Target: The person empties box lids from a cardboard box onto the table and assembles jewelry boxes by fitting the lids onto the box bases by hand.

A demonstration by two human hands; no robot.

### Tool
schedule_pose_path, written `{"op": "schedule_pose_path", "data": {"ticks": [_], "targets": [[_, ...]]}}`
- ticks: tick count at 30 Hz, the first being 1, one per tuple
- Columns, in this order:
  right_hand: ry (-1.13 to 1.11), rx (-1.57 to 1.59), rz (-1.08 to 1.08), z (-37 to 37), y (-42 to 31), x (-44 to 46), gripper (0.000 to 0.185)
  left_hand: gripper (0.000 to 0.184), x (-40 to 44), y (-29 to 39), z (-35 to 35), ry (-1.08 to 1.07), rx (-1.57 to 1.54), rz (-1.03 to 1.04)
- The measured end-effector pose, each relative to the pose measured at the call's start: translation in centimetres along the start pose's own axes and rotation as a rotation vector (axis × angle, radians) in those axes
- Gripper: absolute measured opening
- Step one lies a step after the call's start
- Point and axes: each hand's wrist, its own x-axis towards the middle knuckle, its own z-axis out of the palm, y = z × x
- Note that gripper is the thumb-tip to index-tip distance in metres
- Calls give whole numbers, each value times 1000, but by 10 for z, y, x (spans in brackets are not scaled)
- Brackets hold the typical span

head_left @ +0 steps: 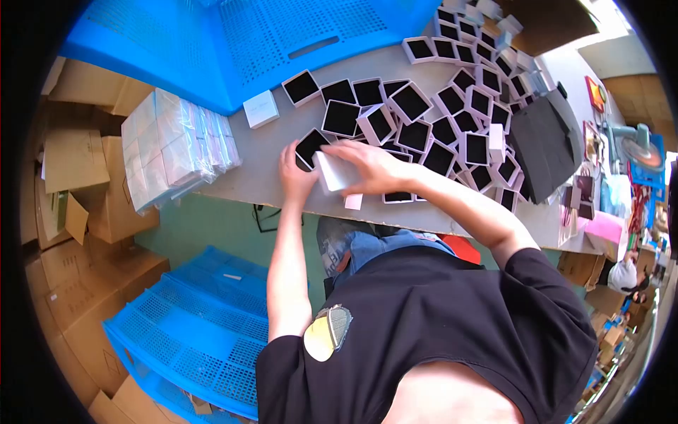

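At the table's front edge my left hand (298,173) holds a small open box (311,147) with a black lining, its fingers at the box's left side. My right hand (371,164) grips a white box lid (337,173), slightly blurred, tilted close beside that open box. Many more black-lined boxes (342,118) lie spread and partly stacked to the right and behind. A closed white box (261,109) sits behind my left hand. A small pinkish-white piece (353,202) lies at the edge below my right hand.
A large blue crate (282,35) stands at the back left. Wrapped stacks of boxes (176,141) sit at the table's left end. Black sheets (544,145) lie to the right. Blue plastic racks (205,325) and cardboard cartons (85,283) stand on the left; a person (623,275) is far right.
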Motion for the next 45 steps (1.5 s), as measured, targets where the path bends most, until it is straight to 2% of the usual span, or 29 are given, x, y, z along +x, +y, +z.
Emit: {"op": "schedule_pose_path", "data": {"ticks": [1, 2, 3, 6, 8, 11, 14, 15, 16, 17, 18, 19, 21, 24, 27, 30, 33, 35, 36, 38, 41, 45], "targets": [[-13, 37, -8, 8, -10, 1, 88, 77, -12, -7, -19, 3, -4, 36], [22, 14, -31, 18, -22, 17, 87, 87, -29, -12, -38, 7, -43, -14], [-11, -168, -84, -15, 42, 46, 82, 98, 21, -6, 34, 33, -270, -16], [-67, -292, -100, 39, 54, 96, 80, 108, 21, -28, -17, 41, -158, -96], [-149, -362, -87, 51, 62, 109, 80, 110, 26, -27, -20, 25, -135, -138], [-103, -331, -186, 63, 74, 117, 73, 109, 33, -31, -27, -21, -191, -184], [-51, -336, -214, 68, 86, 114, 73, 105, 41, -20, -37, -75, -98, -124], [-91, -291, -209, 71, 93, 112, 83, 103, 38, -27, -34, -77, -71, -108], [-158, -318, -140, 68, 82, 114, 80, 101, 34, -37, -29, -83, -63, -72], [-101, -440, -171, 96, 101, 111, 79, 101, 31, -43, -29, -129, -41, -92], [-180, -416, -69, 90, 90, 115, 79, 102, 31, -45, -30, -133, -148, -118], [-220, -387, -25, 77, 77, 116, 80, 104, 32, -52, -29, -132, -97, -101], [-85, -297, -77, 79, 84, 110, 79, 109, 39, -48, -29, -133, -127, -53], [-51, -205, 10, 83, 76, 106, 78, 114, 40, -49, -37, -202, -67, -55], [-74, -273, 0, 78, 64, 107, 74, 116, 47, -50, -42, -225, -46, -6], [2, -175, 29, 87, 72, 108, 75, 115, 50, -54, -45, -258, -80, -15], [72, -156, 2, 94, 79, 102, 76, 111, 54, -54, -46, -209, -19, 132], [73, -207, 44, 78, 76, 99, 80, 107, 57, -48, -41, -256, -18, 31], [160, -208, 9, 78, 82, 99, 82, 107, 63, -48, -39, -262, -48, 43], [214, -140, 113, 60, 71, 102, 83, 109, 59, -54, -38, -256, -80, 50], [54, -188, 62, 47, 52, 114, 81, 110, 61, -56, -36, -206, -46, 84], [-36, -322, -2, 65, 61, 115, 78, 111, 61, -48, -41, -195, -29, 84]]}}
